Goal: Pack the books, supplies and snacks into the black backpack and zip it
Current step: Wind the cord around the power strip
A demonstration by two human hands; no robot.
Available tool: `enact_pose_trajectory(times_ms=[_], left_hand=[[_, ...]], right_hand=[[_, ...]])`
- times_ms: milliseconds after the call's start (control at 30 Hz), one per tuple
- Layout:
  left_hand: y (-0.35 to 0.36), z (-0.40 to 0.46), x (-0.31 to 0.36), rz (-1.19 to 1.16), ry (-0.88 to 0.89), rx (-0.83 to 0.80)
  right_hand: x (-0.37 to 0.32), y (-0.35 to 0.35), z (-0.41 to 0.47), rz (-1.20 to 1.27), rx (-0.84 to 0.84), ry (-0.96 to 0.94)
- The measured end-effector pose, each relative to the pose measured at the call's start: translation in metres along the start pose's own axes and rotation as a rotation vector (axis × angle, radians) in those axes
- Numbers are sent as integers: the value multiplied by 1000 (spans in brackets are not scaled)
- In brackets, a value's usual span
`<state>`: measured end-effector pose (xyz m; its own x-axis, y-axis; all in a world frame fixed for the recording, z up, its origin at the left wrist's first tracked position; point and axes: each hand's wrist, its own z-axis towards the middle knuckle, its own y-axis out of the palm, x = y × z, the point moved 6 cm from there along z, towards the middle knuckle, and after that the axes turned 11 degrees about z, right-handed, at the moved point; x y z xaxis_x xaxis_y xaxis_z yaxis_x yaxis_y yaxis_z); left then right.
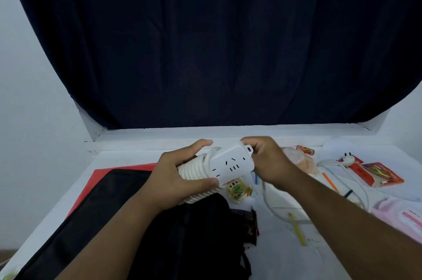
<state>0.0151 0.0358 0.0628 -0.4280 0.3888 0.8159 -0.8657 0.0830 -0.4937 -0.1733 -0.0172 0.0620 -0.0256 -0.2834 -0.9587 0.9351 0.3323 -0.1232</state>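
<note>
Above the black backpack (187,234) I hold a white power strip (230,163) with its white cord (194,170) coiled round one end. My left hand (178,177) grips the coiled end, thumb below and fingers over the top. My right hand (267,161) grips the strip's other end. The backpack lies on the white table (285,263) in front of me, partly hidden by my arms. A yellow-green snack packet (237,190) lies just beyond it.
A red folder (100,179) sits under a flat black case (91,211) at left. Right of my hands lie a loose white cable with plug (347,161), red packets (383,175), an orange pen (330,181), a yellow pencil (296,229), a pink pouch (402,215) and a dark wrapper (319,231). A dark curtain hangs behind.
</note>
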Motion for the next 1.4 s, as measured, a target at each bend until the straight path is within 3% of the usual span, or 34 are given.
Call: enact_pose_trajectory(times_ms=[233,400,633,767,967,1133,1400], left_hand=[[6,-4,-12,-177,-81,78],[1,-1,-19,-125,-83,176],[-9,1,-34,-62,-129,377],[-10,2,-39,35,-162,430],[-7,4,-41,304,-144,368],[-7,7,-36,489,-114,318],[-2,8,-38,361,-55,69]], right_hand=[[29,17,-13,52,-13,95],[28,25,-20,-55,-154,65],[55,16,-26,-119,-105,221],[40,16,-23,-414,-106,99],[12,32,-16,-1018,-221,-63],[-3,44,-13,-1105,-238,-142],[-18,40,-11,-918,-137,-463]])
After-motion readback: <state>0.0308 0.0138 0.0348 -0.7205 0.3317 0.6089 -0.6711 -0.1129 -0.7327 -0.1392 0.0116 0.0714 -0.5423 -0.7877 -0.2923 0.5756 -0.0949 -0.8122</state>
